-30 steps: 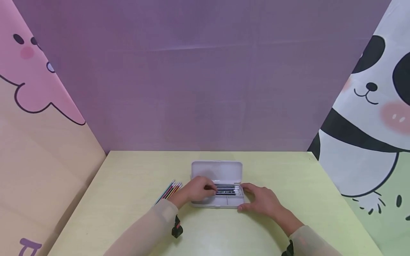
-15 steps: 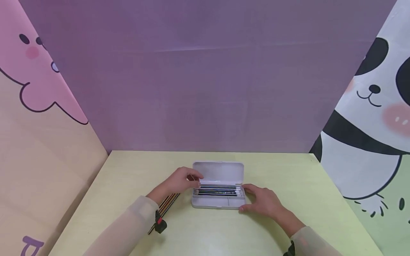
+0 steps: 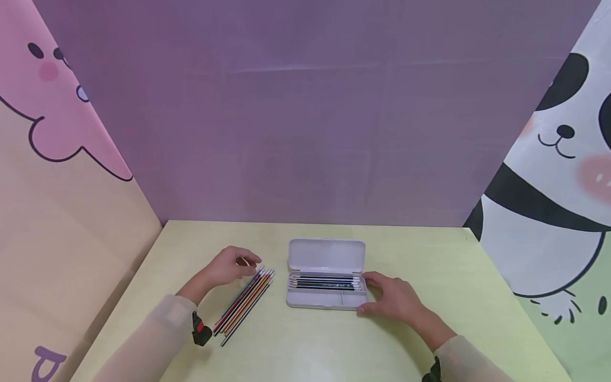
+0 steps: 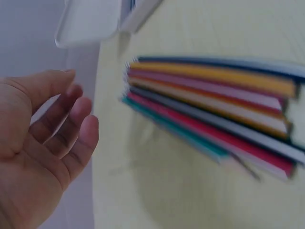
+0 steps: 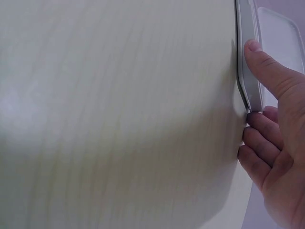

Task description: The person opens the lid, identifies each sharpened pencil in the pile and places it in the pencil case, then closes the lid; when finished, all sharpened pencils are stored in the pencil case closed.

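A white pencil case [image 3: 315, 301] lies with its lid [image 3: 326, 254] raised on the table, a row of dark striped pencils [image 3: 324, 283] in its rear compartment. My right hand [image 3: 393, 298] grips the case's right end, thumb at the front corner and forefinger at the back. Left of the case lies a bundle of colored pencils [image 3: 245, 305], white ends pointing away from me. My left hand [image 3: 229, 268] hovers by those far ends with fingers loosely bent and nothing between them. In the left wrist view the hand [image 4: 47, 138] is apart from the blurred pencils [image 4: 205, 105].
The pale wooden table [image 3: 305, 350] ends at a purple back panel [image 3: 305, 132]. Side walls carry a pink cartoon figure [image 3: 67, 116] on the left and a panda [image 3: 549, 223] on the right. A black device [image 3: 201, 331] sits at the left wrist.
My left hand has left the case and moved leftward to the colored pencils, uncovering the row of pencils inside. My right hand has stayed on the case's right end.
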### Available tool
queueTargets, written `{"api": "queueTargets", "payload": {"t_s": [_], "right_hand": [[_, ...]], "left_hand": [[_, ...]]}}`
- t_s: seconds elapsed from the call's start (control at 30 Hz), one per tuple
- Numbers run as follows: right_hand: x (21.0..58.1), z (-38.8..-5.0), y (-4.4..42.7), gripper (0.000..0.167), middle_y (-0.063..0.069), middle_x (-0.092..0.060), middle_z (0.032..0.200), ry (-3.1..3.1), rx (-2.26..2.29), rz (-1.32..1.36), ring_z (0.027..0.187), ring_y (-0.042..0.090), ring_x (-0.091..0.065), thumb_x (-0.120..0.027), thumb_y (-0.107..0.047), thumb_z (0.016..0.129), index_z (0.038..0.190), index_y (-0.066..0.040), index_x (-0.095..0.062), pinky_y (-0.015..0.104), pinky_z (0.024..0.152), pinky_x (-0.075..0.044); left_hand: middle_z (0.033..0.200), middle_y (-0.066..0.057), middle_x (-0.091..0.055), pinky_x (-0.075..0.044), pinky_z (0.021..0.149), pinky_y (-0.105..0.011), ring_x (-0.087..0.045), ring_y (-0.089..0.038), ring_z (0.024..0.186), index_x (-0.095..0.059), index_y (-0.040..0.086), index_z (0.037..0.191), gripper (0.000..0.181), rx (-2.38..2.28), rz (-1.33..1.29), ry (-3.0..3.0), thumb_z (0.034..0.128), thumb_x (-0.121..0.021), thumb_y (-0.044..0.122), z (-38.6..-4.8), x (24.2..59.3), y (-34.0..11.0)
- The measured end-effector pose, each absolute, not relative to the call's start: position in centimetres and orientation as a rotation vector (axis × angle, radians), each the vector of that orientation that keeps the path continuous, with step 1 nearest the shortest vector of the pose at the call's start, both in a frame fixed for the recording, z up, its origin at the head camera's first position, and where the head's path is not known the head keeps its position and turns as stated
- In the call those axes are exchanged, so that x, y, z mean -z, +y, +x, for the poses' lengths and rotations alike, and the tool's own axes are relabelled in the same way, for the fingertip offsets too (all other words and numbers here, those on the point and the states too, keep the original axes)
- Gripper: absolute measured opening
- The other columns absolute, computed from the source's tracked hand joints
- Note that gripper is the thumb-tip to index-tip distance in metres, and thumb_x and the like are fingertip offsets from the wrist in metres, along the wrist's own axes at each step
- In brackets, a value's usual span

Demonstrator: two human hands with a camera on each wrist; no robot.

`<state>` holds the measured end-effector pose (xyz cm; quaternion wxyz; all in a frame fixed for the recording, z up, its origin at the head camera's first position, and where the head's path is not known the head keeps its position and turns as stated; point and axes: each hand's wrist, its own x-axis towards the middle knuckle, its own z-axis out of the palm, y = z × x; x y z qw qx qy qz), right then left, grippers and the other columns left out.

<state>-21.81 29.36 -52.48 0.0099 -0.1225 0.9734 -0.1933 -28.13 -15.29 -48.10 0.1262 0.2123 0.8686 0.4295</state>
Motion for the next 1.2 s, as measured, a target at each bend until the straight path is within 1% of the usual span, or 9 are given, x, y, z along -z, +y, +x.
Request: {"api": "queueTargets", "payload": {"t_s": [0.13,0.3,0.47,0.57,0.77,0.97,1.07,1.2], "right_hand": [[52.6,-21.8,29.4,0.093,0.004,-0.071,0.132,3.042,0.598,-0.386,0.11,0.036,-0.069,-0.089,-0.065,0.064,0.139,-0.019,-0.061,0.053,0.09,-0.053],[52.8,-21.8,29.4,0.093,0.004,-0.07,0.133,3.046,0.601,-0.387,0.109,0.037,-0.069,-0.088,-0.065,0.064,0.14,-0.019,-0.061,0.053,0.09,-0.053],[52.8,-21.6,29.4,0.094,0.005,-0.07,0.133,3.04,0.597,-0.377,0.111,0.037,-0.069,-0.088,-0.065,0.064,0.141,-0.018,-0.06,0.053,0.09,-0.053],[52.7,-21.5,29.4,0.094,0.004,-0.07,0.133,3.037,0.599,-0.366,0.112,0.037,-0.069,-0.088,-0.065,0.064,0.14,-0.018,-0.06,0.053,0.09,-0.053],[52.7,-21.5,29.4,0.093,0.004,-0.07,0.133,3.045,0.603,-0.365,0.111,0.037,-0.069,-0.088,-0.065,0.064,0.14,-0.019,-0.06,0.052,0.089,-0.053],[52.7,-21.5,29.3,0.093,0.003,-0.071,0.132,3.042,0.61,-0.376,0.108,0.035,-0.07,-0.088,-0.065,0.064,0.14,-0.019,-0.061,0.051,0.088,-0.053],[52.5,-21.4,29.2,0.091,0.004,-0.071,0.131,3.034,0.626,-0.394,0.105,0.033,-0.07,-0.088,-0.064,0.065,0.139,-0.019,-0.061,0.051,0.088,-0.053],[52.3,-21.5,29.3,0.089,0.004,-0.071,0.131,3.026,0.634,-0.409,0.103,0.031,-0.07,-0.088,-0.062,0.066,0.139,-0.018,-0.061,0.051,0.088,-0.053]], "left_hand": [[0.116,-0.021,-0.071,-0.056,0.076,-0.036,-0.066,-0.02,0.092,-0.073,-0.003,0.119,0.026,-1.278,0.608,2.479,0.0936,-0.071,0.004,-28.2,49.1,-17.2],[0.114,-0.017,-0.073,-0.057,0.074,-0.036,-0.066,-0.018,0.089,-0.074,-0.002,0.116,0.024,-1.271,0.576,2.445,0.0923,-0.072,0.002,-28.0,50.6,-18.6],[0.112,-0.014,-0.075,-0.055,0.073,-0.029,-0.066,-0.016,0.09,-0.075,-0.001,0.115,0.025,-1.265,0.573,2.41,0.0891,-0.075,0.0,-27.6,51.9,-19.0],[0.113,-0.014,-0.074,-0.055,0.076,-0.028,-0.066,-0.017,0.091,-0.076,-0.001,0.114,0.026,-1.262,0.585,2.406,0.088,-0.075,-0.002,-27.4,52.2,-19.0],[0.115,-0.013,-0.072,-0.053,0.079,-0.03,-0.061,-0.019,0.097,-0.076,0.002,0.115,0.029,-1.205,0.614,2.448,0.086,-0.076,-0.003,-27.1,52.0,-18.5],[0.113,-0.01,-0.072,-0.055,0.088,-0.035,-0.064,-0.021,0.102,-0.077,0.003,0.113,0.027,-1.164,0.627,2.479,0.0868,-0.075,-0.004,-27.2,52.0,-18.5],[0.114,-0.011,-0.072,-0.055,0.09,-0.037,-0.065,-0.021,0.102,-0.077,0.003,0.113,0.026,-1.155,0.617,2.484,0.0885,-0.073,-0.004,-27.2,52.2,-18.5],[0.112,-0.009,-0.073,-0.056,0.089,-0.039,-0.065,-0.019,0.1,-0.078,0.004,0.113,0.025,-1.109,0.613,2.532,0.0893,-0.071,-0.003,-27.3,52.2,-18.4]]}}
